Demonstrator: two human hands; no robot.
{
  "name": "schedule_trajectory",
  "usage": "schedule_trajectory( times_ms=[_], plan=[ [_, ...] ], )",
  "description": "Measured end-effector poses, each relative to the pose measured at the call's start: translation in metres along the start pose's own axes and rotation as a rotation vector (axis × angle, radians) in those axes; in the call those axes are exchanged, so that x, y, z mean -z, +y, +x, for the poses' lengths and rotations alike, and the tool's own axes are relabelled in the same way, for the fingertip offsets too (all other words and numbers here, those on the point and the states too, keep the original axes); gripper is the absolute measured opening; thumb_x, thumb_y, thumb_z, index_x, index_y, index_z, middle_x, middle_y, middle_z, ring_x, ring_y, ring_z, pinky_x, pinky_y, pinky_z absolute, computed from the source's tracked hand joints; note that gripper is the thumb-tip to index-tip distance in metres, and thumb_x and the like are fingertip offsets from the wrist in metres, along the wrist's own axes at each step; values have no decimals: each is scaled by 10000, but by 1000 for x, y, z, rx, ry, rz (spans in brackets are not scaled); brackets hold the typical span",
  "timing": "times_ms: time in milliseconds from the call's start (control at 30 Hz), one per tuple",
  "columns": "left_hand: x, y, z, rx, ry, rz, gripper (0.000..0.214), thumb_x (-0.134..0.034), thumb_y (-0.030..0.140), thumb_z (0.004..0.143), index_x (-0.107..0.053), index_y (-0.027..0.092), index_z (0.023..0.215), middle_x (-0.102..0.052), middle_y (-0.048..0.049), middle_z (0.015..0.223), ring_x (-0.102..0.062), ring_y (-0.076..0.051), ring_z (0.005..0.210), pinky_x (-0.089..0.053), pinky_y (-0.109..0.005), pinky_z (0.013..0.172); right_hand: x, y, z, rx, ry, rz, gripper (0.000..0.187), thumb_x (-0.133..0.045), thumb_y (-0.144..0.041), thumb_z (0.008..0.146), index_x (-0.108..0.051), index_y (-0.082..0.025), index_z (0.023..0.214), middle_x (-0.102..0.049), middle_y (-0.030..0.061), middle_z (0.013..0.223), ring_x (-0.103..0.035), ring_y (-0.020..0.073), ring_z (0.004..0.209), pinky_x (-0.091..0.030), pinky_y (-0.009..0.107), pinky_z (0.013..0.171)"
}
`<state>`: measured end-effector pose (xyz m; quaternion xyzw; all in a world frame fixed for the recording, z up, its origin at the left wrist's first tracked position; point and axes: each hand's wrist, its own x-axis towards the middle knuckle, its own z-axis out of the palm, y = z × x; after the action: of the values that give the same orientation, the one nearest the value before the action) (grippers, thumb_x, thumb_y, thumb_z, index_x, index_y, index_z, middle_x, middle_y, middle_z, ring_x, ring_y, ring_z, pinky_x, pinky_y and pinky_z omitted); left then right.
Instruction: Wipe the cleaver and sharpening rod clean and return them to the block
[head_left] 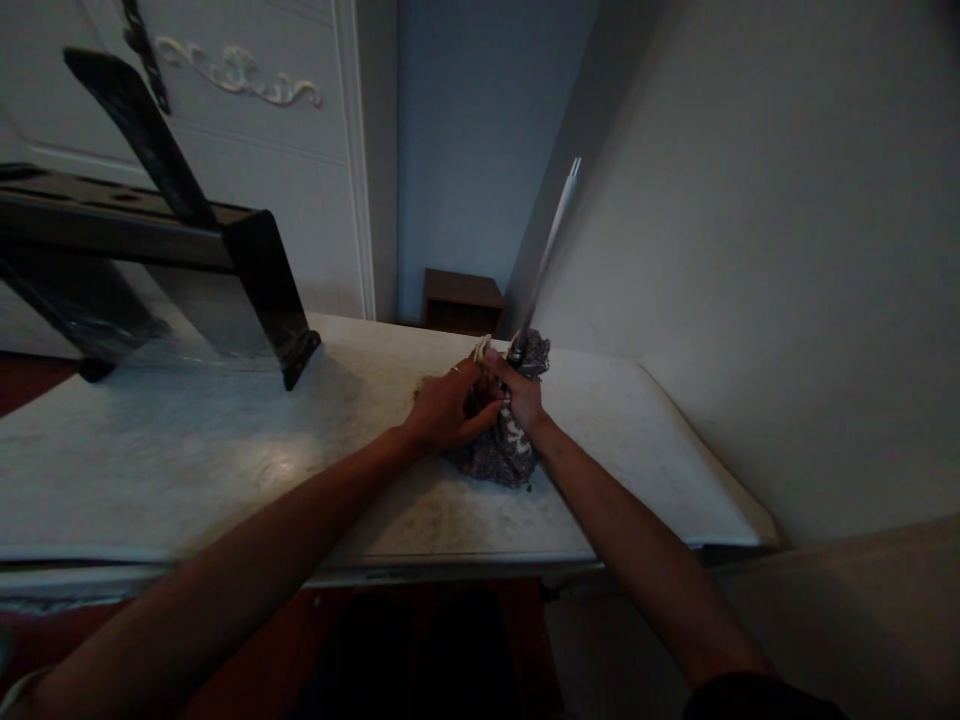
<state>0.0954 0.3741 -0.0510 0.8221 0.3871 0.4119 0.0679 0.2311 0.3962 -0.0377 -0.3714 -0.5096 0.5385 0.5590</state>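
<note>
A dark, speckled cloth-like bundle [495, 460] with whitish patches lies crumpled on the white table [360, 400]. My left hand [450, 405] reaches over its left side, fingers curled in on it, with pale cord-like loops at the fingertips. My right hand [519, 393] is closed at the bundle's upper right, its thumb toward the left fingers. From that grip a long thin metallic rod [547, 250] slants up and right, ending in a pale two-pronged tip. The rod's lower end is hidden by the hand and bundle.
A black-framed knife stand [259, 270] with a black-handled knife [146, 135] stands on the table's left. Behind it is a white door [247, 170]. A brown box-like piece [463, 288] sits beyond the far edge. A grey wall [787, 250] rises at right.
</note>
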Motion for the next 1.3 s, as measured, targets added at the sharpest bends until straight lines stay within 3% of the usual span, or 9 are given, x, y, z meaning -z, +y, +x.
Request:
schedule_trajectory(
  times_ms=[100,300,467,700,900,1067,1300],
  plan=[
    [1,-1,1,-19,6,-37,278,-502,441,845,-466,173,907,-567,-53,863,-547,-171,762,-413,-299,669,-4,-3,-3,19,-40,13,475,-746,-550,673,-472,-187,536,-413,-27,492,-341,80,439,-323,248,412],
    [0,0,1,66,96,-144,304,-540,462,841,-452,171,862,-524,-19,781,-490,-133,677,-384,-277,614,-9,-6,-4,28,15,51,437,-802,-513,604,-511,-187,601,-460,-25,572,-397,91,502,-404,260,482],
    [1,6,1,101,115,-127,371,-589,504,797,-461,169,894,-524,-19,825,-487,-119,671,-375,-267,595,-7,-7,-7,11,24,10,446,-783,-527,634,-487,-198,581,-429,-23,534,-379,98,478,-371,268,442],
    [0,14,4,58,71,-52,210,-535,355,855,-520,165,943,-560,-28,821,-531,-138,732,-416,-269,665,0,5,1,36,145,25,390,-730,-525,704,-513,-204,662,-491,-16,626,-466,114,556,-436,267,521],
    [3,16,5,151,108,39,294,-557,375,851,-545,156,1047,-560,-73,1009,-554,-184,874,-455,-306,749,-3,4,-2,142,112,50,316,-732,-472,713,-556,-220,789,-566,-7,772,-552,137,705,-509,302,717],
    [4,17,5,108,68,67,369,-483,381,911,-531,165,1206,-540,-101,1148,-536,-216,1043,-454,-343,894,-2,3,-1,226,154,-24,315,-723,-480,708,-565,-232,822,-575,10,837,-569,167,816,-498,331,840],
    [-2,10,7,141,48,-38,360,-394,293,959,-506,177,1281,-430,-115,1352,-506,-214,1160,-418,-359,1010,0,-1,-1,301,-20,-131,306,-629,-508,798,-641,-247,956,-625,43,1014,-573,196,1046,-423,379,1005]
  ],
)
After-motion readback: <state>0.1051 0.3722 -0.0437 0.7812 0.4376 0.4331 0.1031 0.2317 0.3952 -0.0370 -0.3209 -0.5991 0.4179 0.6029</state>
